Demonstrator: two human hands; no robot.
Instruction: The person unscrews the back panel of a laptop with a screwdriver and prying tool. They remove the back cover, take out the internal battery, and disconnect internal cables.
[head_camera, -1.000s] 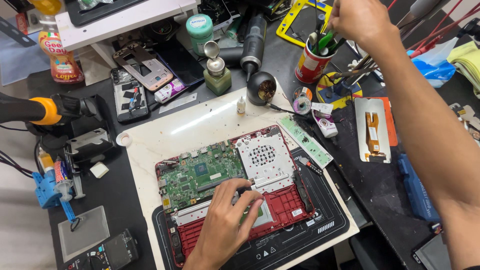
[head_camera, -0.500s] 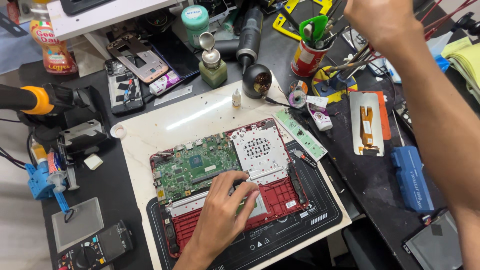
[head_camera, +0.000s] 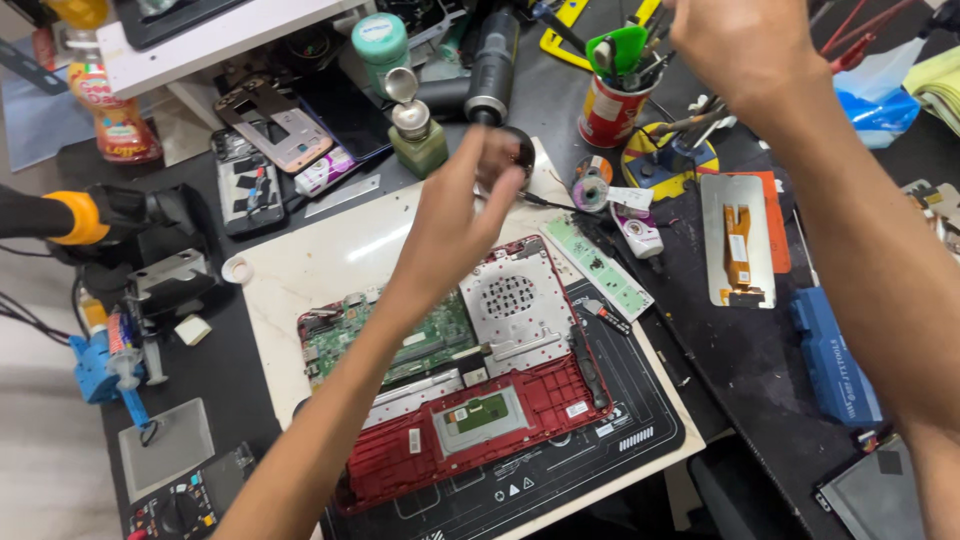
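We've got our left hand (head_camera: 455, 215) hovering loose and empty mid-frame over the opened red laptop (head_camera: 470, 400), right hand (head_camera: 745, 45) curled (can't tell around what) by the red tool cup (head_camera: 612, 105): 1 bump could tip it.

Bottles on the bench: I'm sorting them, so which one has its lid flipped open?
The small green bottle just beyond the left hand: its metal lid stands tipped up. The teal-capped bottle behind it is closed.
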